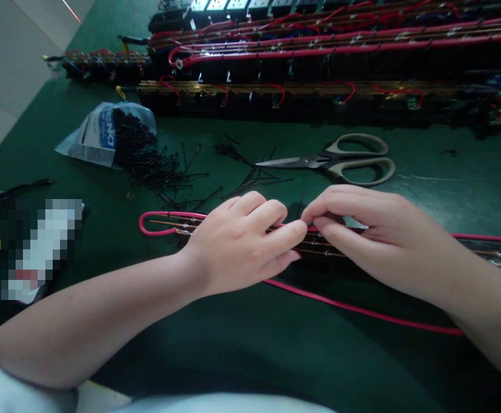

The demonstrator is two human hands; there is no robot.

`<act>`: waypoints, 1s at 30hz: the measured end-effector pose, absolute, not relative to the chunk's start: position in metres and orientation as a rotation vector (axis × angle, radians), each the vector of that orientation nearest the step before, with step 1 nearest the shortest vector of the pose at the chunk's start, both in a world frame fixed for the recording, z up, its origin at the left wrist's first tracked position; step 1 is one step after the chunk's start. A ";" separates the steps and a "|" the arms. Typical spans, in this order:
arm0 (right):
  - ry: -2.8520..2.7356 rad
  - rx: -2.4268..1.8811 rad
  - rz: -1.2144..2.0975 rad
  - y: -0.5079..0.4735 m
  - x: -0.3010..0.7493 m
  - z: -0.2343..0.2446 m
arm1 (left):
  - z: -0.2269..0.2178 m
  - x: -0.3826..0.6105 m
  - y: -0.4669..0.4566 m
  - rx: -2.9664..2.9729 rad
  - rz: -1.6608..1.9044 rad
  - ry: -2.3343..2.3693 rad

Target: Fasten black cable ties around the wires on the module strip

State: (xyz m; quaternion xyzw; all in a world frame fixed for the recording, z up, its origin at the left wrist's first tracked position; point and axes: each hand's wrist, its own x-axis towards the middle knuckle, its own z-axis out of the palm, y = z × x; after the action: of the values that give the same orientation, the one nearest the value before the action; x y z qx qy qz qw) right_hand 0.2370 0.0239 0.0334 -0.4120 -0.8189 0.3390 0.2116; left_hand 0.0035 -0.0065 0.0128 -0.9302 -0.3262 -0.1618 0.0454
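A long black strip with copper bars and a red wire [159, 221] lies across the green table [241, 350] in front of me. My left hand [241, 244] rests on it with fingers curled and pressed onto the strip. Fingertip to fingertip with it, my right hand [362, 229] pinches a thin black cable tie [301, 205] that sticks up between both hands. A loop of the red wire shows at the strip's left end, and another length runs below my hands toward the right.
Scissors [340, 162] lie just beyond my hands. A plastic bag [99, 135] spills loose black cable ties [159, 169] at the left. Several finished strips with red wires [319, 46] line the table's far edge. A blurred object [39, 246] sits at the left.
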 end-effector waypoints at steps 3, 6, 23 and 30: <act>-2.275 -1.140 0.947 0.024 0.237 0.033 | 0.013 0.004 -0.007 -2.839 -0.489 -0.996; -2.273 -1.142 0.952 0.024 0.237 0.032 | 0.013 0.004 -0.007 -2.835 -0.498 -0.992; -2.269 -1.148 0.958 0.024 0.236 0.032 | 0.012 0.004 -0.007 -2.834 -0.493 -0.991; -2.276 -1.133 0.935 0.024 0.237 0.031 | 0.012 0.004 -0.007 -2.829 -0.513 -0.994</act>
State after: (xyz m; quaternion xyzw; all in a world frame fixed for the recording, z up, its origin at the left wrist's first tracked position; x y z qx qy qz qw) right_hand 0.2374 0.0241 0.0309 -0.4085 -0.8206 0.3371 0.2148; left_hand 0.0043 -0.0070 0.0122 -0.9288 -0.3264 -0.1684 0.0495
